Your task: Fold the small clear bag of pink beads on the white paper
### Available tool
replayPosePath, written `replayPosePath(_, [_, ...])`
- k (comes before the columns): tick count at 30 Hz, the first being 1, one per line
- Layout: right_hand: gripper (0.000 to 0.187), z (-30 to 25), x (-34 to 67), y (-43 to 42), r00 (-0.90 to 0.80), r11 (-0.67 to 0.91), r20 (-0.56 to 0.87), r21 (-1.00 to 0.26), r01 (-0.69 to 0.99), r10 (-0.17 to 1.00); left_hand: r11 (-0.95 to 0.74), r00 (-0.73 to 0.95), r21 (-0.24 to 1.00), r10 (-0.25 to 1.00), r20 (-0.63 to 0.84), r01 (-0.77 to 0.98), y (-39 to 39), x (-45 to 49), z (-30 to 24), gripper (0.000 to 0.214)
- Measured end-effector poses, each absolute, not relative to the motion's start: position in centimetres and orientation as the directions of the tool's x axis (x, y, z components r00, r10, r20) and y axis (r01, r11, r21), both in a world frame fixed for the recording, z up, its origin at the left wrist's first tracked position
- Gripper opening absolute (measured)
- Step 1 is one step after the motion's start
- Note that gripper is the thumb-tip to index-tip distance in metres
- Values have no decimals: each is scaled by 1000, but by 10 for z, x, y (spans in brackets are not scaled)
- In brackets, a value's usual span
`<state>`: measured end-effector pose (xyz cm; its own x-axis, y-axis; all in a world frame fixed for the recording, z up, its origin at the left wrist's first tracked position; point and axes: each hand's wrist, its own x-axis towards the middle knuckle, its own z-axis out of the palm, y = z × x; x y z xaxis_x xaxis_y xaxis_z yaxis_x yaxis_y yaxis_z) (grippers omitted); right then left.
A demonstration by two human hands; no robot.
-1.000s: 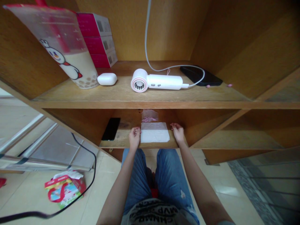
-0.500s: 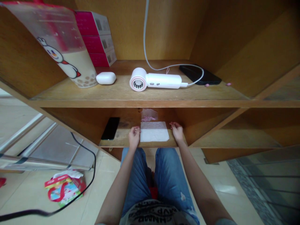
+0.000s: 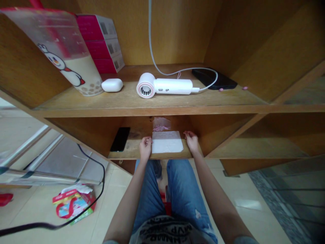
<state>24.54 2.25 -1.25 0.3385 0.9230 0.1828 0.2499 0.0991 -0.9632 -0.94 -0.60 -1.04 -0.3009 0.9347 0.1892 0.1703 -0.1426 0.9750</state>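
Note:
My left hand [image 3: 145,148] and my right hand [image 3: 192,141] rest on the front of the lower wooden shelf [image 3: 129,152], one on each side of a white sheet [image 3: 167,142]. The sheet lies flat, and its side edges sit close to my fingers. Behind it, a clear plastic bag [image 3: 160,124] holds some pink bits. Left of my left hand, a black phone [image 3: 120,139] lies on the same shelf. Neither hand clearly grips anything, and the curl of the fingers is hard to read.
The upper shelf holds a white hair dryer [image 3: 165,86] with its cord, a white earbud case [image 3: 112,85], a black phone [image 3: 213,79], a milk-tea-printed bag [image 3: 58,51] and pink boxes [image 3: 99,44]. A colourful package [image 3: 73,205] and black cable [image 3: 101,176] lie on the floor.
The whole scene has shifted slightly left and up in the view. My hands and the white sheet keep the same places on the shelf.

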Motion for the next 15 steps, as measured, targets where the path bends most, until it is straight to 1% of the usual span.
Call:
replayPosePath(12, [35,-7,245,19,317,86,195,-941,327,928,-148,-289,970,936,200,192,-6,-9,-9,22])
replayPosePath(15, [35,-7,244,19,313,80,189,-940,333,931,-156,-283,960,933,220,233,-12,-6,-4,22])
